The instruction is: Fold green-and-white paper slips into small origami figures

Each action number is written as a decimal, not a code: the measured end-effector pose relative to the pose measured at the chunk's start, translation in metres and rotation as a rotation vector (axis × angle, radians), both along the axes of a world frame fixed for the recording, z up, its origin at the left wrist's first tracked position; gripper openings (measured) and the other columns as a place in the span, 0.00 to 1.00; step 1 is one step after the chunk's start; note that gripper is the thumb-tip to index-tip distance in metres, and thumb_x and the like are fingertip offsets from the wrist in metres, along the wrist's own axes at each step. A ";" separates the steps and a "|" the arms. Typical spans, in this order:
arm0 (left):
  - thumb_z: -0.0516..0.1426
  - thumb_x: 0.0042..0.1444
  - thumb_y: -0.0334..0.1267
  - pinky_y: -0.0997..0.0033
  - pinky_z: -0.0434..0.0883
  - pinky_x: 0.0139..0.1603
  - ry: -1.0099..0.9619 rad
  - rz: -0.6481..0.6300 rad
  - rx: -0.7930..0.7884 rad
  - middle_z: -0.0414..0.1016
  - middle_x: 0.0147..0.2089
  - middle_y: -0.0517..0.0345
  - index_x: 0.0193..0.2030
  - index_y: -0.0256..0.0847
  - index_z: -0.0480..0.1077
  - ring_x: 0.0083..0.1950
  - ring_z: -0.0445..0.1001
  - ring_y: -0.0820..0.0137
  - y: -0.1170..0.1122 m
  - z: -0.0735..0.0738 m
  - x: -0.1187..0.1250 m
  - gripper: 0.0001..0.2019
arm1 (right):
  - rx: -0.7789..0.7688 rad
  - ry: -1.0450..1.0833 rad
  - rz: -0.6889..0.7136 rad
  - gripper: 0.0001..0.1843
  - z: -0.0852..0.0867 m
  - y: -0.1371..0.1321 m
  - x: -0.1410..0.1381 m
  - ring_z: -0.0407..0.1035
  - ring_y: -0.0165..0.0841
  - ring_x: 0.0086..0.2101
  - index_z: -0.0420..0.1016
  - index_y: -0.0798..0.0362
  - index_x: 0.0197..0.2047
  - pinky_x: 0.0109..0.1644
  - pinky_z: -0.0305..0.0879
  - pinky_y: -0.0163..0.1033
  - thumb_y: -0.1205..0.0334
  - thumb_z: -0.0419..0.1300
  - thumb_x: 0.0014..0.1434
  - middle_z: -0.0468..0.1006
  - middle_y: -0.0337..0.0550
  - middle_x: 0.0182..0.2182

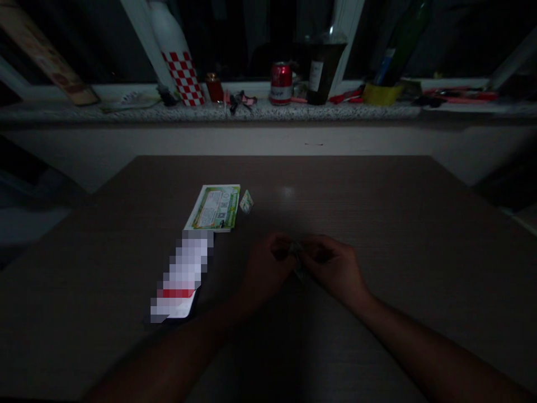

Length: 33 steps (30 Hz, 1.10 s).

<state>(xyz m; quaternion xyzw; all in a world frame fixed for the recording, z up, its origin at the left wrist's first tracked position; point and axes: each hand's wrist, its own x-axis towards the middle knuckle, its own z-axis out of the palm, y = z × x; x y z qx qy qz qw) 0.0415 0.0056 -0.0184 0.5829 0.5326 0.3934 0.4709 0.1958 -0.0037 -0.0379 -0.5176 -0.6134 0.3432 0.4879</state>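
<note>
Near the middle of the table, my left hand (271, 263) and my right hand (333, 266) meet with fingertips pinched together. Between them they hold a small folded piece of paper (298, 267), pale and dim, its lower point hanging below the fingers. The fingers and the low light hide most of its shape. Beyond my left hand lies a small folded paper piece (247, 202) with green and yellow print. It is beside a green-and-white printed pad or booklet (215, 208). A phone (184, 280) with a lit, blurred-out screen lies left of my left hand, close to the booklet.
The brown table (398, 207) ends at a white wall under a stone windowsill (260, 115). On the sill stand a checkered white-and-red bottle (184, 73), a red can (281, 84), a dark cup (323, 73), a green bottle (405, 45) and several small items. The room is dark.
</note>
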 end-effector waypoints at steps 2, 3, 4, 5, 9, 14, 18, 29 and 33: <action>0.60 0.45 0.26 0.71 0.72 0.36 -0.016 0.009 -0.024 0.78 0.34 0.56 0.37 0.37 0.71 0.36 0.78 0.67 0.000 0.001 -0.001 0.10 | -0.010 0.008 -0.009 0.07 0.000 0.000 0.000 0.72 0.30 0.25 0.78 0.55 0.36 0.27 0.68 0.32 0.65 0.64 0.51 0.79 0.41 0.25; 0.61 0.45 0.26 0.72 0.72 0.35 -0.022 0.014 -0.035 0.78 0.34 0.56 0.37 0.36 0.71 0.36 0.78 0.67 0.000 0.001 -0.001 0.10 | -0.016 0.012 -0.009 0.07 0.001 0.000 0.000 0.72 0.30 0.24 0.78 0.55 0.36 0.27 0.68 0.32 0.66 0.64 0.50 0.79 0.40 0.25; 0.61 0.45 0.26 0.72 0.72 0.35 -0.027 0.021 -0.044 0.78 0.33 0.56 0.36 0.36 0.71 0.35 0.78 0.67 0.001 0.001 -0.001 0.10 | -0.020 0.015 -0.007 0.07 0.001 0.001 0.000 0.72 0.29 0.24 0.78 0.55 0.36 0.26 0.68 0.31 0.66 0.64 0.50 0.78 0.40 0.24; 0.61 0.44 0.26 0.72 0.72 0.34 -0.031 0.029 -0.052 0.78 0.33 0.56 0.35 0.36 0.71 0.35 0.78 0.67 0.001 0.001 -0.002 0.10 | -0.023 0.018 -0.004 0.07 0.001 0.001 0.000 0.72 0.29 0.24 0.78 0.54 0.36 0.26 0.68 0.31 0.66 0.64 0.50 0.79 0.40 0.24; 0.62 0.43 0.27 0.73 0.71 0.32 -0.048 0.058 -0.082 0.78 0.33 0.55 0.34 0.36 0.71 0.34 0.78 0.67 0.000 0.001 -0.002 0.09 | -0.028 0.031 -0.008 0.07 0.002 0.001 -0.001 0.72 0.29 0.24 0.77 0.54 0.35 0.25 0.68 0.30 0.67 0.64 0.49 0.79 0.40 0.25; 0.63 0.43 0.29 0.73 0.71 0.31 -0.065 0.075 -0.096 0.78 0.32 0.55 0.34 0.36 0.71 0.33 0.78 0.67 -0.001 0.002 -0.002 0.10 | -0.019 0.047 -0.010 0.08 0.003 0.000 -0.001 0.72 0.29 0.24 0.77 0.54 0.36 0.26 0.69 0.31 0.66 0.64 0.49 0.79 0.40 0.25; 0.64 0.43 0.30 0.73 0.71 0.32 -0.066 0.087 -0.087 0.78 0.32 0.55 0.34 0.36 0.71 0.34 0.78 0.67 -0.002 0.002 -0.002 0.10 | -0.007 0.042 -0.017 0.07 0.004 -0.001 -0.002 0.72 0.30 0.24 0.76 0.54 0.35 0.25 0.69 0.32 0.66 0.64 0.49 0.79 0.41 0.25; 0.62 0.44 0.30 0.73 0.68 0.32 0.021 0.101 -0.015 0.75 0.30 0.59 0.31 0.37 0.70 0.32 0.74 0.69 -0.005 0.007 0.000 0.06 | 0.004 0.029 -0.015 0.05 0.005 -0.002 -0.002 0.70 0.29 0.24 0.75 0.54 0.33 0.26 0.67 0.32 0.66 0.64 0.49 0.76 0.39 0.24; 0.63 0.41 0.29 0.75 0.66 0.30 -0.136 0.133 -0.060 0.72 0.28 0.61 0.28 0.37 0.70 0.30 0.70 0.72 -0.006 0.005 0.001 0.07 | 0.034 -0.010 -0.020 0.05 0.004 -0.002 -0.001 0.66 0.27 0.22 0.71 0.53 0.29 0.24 0.63 0.30 0.66 0.65 0.49 0.72 0.36 0.22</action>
